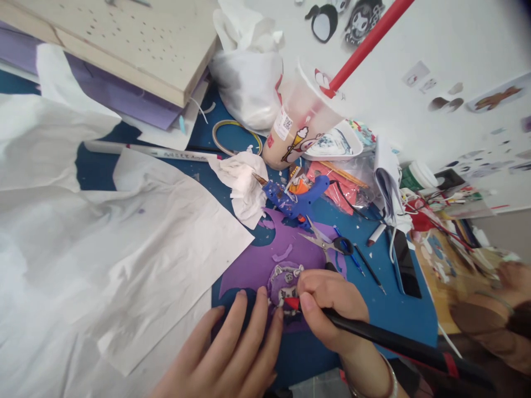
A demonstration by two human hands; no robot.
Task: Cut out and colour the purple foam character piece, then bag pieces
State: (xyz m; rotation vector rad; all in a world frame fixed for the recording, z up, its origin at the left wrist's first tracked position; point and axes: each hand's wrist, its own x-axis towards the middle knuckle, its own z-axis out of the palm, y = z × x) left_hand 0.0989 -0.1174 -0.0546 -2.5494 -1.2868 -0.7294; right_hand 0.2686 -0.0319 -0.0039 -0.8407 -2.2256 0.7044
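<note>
Right hand holds red-tipped tool, apparently touching purple figure

We see a white upright surface rising behind the blue tabletop (wall or partition, we cannot tell which), with small printed cutouts scattered across it. To the right of the blue tabletop we make out another surface, wood-toned and crowded, with a strip of plain grey farther beyond it. Soft, fairly even light reaches us over the blue tabletop, while the space under its near right corner falls into shadow too dark to read.
</note>
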